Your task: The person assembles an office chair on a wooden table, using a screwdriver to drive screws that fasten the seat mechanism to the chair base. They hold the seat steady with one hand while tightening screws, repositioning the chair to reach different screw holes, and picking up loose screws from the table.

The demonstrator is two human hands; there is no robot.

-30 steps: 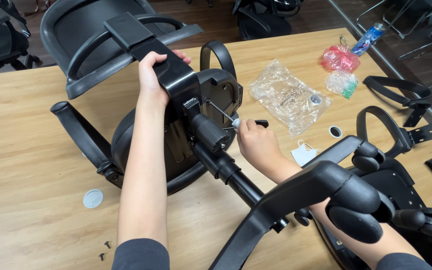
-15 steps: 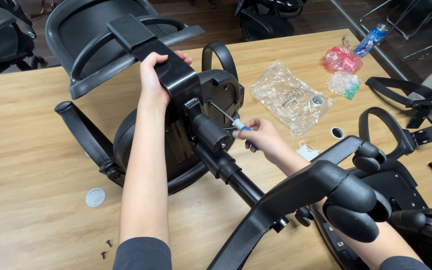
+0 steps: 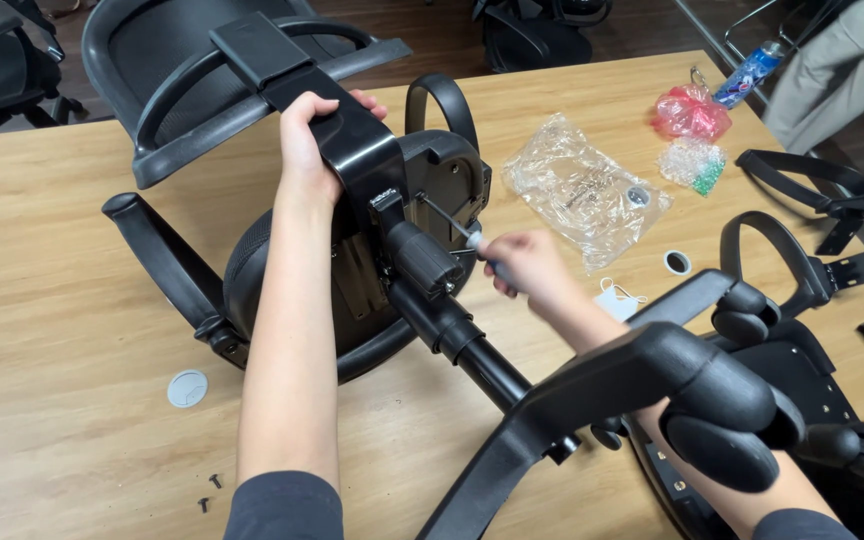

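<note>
Lying upturned on the wooden table (image 3: 62, 250), the black office chair (image 3: 372, 250) is being steadied by the left hand (image 3: 307, 140), which is wrapping closed around its backrest bracket (image 3: 352, 150). The right hand (image 3: 522, 270) is gripping a screwdriver (image 3: 457, 230), its tip meeting the seat mechanism (image 3: 422, 255). A clear plastic bag (image 3: 582, 190) is lying just beside.

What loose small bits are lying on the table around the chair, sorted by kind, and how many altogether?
Clear plastic bags: 1
Pink bags: 1
Bead-filled bags: 1
Grey round caps: 1
Dark screws: 2
Black-and-white rings: 1
Total: 7
</note>
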